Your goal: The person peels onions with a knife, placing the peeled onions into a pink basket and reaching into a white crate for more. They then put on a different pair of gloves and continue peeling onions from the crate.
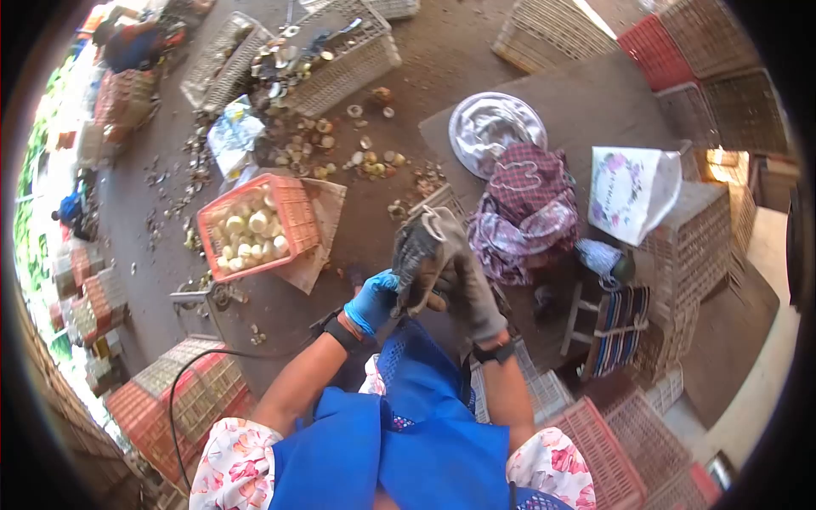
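My left hand (374, 302), in a thin blue glove, is closed at the lower edge of a dark grey-and-black work glove (415, 259). My right hand (472, 297) wears a grey fabric work glove and is closed against the same dark glove from the right. Both hands meet in front of the blue apron (399, 442), above the floor. Folds of grey cloth overlap, so exactly where the fingers grip is partly hidden.
A red plastic crate (310, 217) of pale round pieces stands left ahead, with husks (370, 161) scattered beyond. On the right are a metal basin (463, 127), plaid cloth (523, 212), a flowered white bag (629, 191), a striped stool (620, 331) and stacked crates (693, 229).
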`<state>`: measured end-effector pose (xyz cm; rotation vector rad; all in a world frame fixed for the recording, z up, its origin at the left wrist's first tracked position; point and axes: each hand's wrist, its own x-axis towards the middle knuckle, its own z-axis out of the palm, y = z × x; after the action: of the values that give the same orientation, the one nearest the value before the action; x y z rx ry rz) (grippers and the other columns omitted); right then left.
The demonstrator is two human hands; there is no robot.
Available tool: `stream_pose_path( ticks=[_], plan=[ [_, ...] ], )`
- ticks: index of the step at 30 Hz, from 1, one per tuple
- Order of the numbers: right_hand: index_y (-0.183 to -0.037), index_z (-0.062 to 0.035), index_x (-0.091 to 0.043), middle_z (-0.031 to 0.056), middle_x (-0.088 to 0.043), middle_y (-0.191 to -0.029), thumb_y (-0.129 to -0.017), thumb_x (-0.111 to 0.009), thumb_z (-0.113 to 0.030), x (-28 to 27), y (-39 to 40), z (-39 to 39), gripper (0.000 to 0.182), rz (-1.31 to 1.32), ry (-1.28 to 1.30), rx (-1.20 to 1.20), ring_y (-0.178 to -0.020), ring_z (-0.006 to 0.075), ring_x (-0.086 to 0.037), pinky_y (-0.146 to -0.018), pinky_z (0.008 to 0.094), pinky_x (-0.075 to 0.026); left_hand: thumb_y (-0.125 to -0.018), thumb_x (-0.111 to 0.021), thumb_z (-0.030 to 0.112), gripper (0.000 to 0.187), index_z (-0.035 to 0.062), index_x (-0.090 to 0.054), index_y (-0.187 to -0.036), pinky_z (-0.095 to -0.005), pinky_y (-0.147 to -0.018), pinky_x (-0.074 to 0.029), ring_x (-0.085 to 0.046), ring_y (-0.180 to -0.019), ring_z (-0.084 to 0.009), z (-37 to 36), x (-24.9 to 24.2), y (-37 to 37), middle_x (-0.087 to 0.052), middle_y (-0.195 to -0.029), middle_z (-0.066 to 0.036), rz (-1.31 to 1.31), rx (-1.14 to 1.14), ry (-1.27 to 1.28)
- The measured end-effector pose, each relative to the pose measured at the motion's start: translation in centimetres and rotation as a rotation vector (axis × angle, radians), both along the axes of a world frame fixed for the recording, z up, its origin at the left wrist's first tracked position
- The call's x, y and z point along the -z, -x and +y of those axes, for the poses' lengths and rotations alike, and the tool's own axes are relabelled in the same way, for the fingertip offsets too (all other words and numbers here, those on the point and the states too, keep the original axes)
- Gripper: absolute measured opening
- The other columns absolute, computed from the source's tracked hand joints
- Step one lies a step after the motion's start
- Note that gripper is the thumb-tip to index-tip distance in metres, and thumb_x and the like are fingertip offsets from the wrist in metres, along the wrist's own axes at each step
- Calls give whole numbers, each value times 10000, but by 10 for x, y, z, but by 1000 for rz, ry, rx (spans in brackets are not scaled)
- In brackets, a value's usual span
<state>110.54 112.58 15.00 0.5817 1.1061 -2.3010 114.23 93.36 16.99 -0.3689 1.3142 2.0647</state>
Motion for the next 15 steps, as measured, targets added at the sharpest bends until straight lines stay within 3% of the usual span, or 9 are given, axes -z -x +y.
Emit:
stream_pose_path(
  ticks=[3,4,5,7,10,14,15],
  plan=[
    [-1297,-60,-595,86,-664,-1166,-1017,-576,-224,-9,9,-16,324,-81,169,186,-1025,202,-653,-905,351,-552,-956,-532,237,329,5,-664,-1149,-260,-700,-491,-645,-827,-139,-9,45,-14,-705,-1001,-103,-93,54,-36],
    [-1278,-59,-604,83,-666,-1161,-1016,-577,-202,-5,2,-10,300,-29,22,226,-1032,196,-650,-911,346,-549,-962,-526,239,310,23,-675,-1128,-248,-673,-480,-639,-798,-123,-15,66,-22,-704,-948,-70,-129,72,-42],
    [-1259,-57,-614,79,-668,-1155,-1014,-578,-180,5,-10,2,276,16,-127,259,-1039,191,-647,-917,342,-546,-962,-527,249,301,38,-679,-1113,-240,-645,-470,-628,-767,-109,-13,44,-21,-696,-911,-55,-191,2,-38],
    [-1203,-55,-640,58,-679,-1145,-997,-598,-127,-12,-27,7,222,93,-303,338,-1056,169,-641,-932,326,-538,-959,-537,293,283,81,-685,-1075,-232,-581,-432,-590,-689,-92,-23,50,-24,-675,-855,-23,-233,-19,-106],
    [-1215,-65,-643,42,-679,-1166,-998,-600,-153,-11,-58,4,238,64,-229,525,-1073,169,-637,-954,340,-530,-956,-545,319,257,122,-687,-1039,-233,-540,-401,-561,-634,-89,-26,57,-29,-661,-824,0,-460,-121,-257],
    [-1289,-100,-607,68,-633,-1271,-1042,-505,-180,-17,-87,18,279,-112,184,757,-1199,230,-580,-1054,412,-473,-972,-533,310,261,120,-663,-1094,-248,-625,-435,-584,-712,-129,-6,44,-12,-661,-852,8,-411,-71,-281],
    [-1305,-102,-594,73,-620,-1291,-1043,-497,-179,-22,-92,21,290,-6,109,781,-1209,239,-574,-1062,425,-467,-979,-538,294,255,110,-656,-1109,-260,-674,-455,-595,-742,-133,1,43,-4,-667,-875,0,-351,-31,-282]
  ],
)
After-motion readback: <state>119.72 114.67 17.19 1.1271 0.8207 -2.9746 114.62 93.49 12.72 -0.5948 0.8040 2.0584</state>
